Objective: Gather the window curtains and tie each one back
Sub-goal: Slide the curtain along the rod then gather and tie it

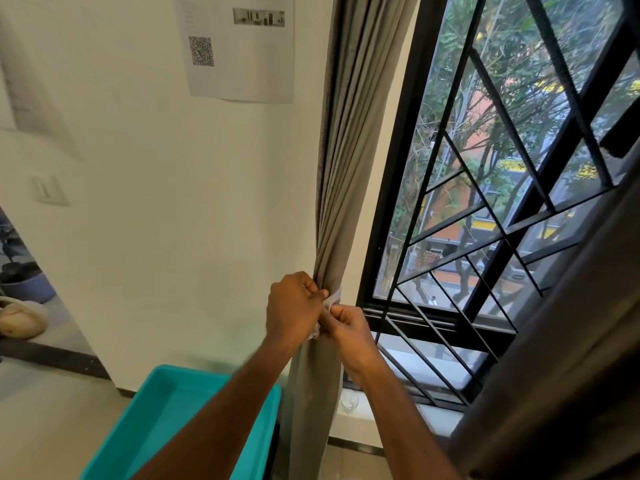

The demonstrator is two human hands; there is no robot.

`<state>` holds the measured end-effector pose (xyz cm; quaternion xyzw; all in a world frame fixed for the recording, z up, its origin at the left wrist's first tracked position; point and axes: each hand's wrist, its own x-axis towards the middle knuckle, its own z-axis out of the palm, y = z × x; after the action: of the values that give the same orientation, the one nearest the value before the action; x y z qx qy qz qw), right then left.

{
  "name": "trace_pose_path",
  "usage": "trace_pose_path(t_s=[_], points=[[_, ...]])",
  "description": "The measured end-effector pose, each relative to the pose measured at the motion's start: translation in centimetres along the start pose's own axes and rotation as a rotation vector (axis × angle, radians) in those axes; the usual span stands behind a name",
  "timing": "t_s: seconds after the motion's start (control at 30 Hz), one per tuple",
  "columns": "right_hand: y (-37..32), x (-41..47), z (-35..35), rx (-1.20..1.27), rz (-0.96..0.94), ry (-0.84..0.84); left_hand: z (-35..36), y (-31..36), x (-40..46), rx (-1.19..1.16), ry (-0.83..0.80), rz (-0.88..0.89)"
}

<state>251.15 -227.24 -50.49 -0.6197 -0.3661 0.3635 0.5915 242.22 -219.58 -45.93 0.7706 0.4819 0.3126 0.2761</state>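
A grey-beige curtain (349,161) hangs gathered into narrow folds between the white wall and the window. A thin white tie-back strip (335,295) wraps the bundle at waist height. My left hand (294,308) pinches the strip against the left side of the bundle. My right hand (349,325) grips the strip's other end just in front of the curtain, knuckles touching the left hand. A second, darker curtain (568,341) hangs loose along the right edge of the view.
The window (485,202) has a black frame and slanted black bars. A turquoise plastic tub (162,410) stands on the floor under my left forearm. A printed sheet (239,46) is taped on the wall. A doorway opens at far left.
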Motion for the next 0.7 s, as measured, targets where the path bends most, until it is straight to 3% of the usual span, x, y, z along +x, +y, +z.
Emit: trace_pose_path(t_s=[0.17,0.43,0.57,0.7], points=[[0.0,0.9,-1.5,-0.101,-0.069,-0.074,0.2,0.9,-0.4,0.017,-0.127,0.049],[0.8,0.7,-2.4,-0.262,-0.11,-0.09,1.1,1.6,0.6,0.004,-0.261,-0.115],[1.2,0.6,-2.6,-0.359,-0.153,-0.129,1.5,2.2,0.3,0.11,-0.3,-0.038],[1.4,0.3,-3.6,-0.298,-0.136,-0.107,1.1,1.5,0.8,-0.057,-0.459,-0.07]])
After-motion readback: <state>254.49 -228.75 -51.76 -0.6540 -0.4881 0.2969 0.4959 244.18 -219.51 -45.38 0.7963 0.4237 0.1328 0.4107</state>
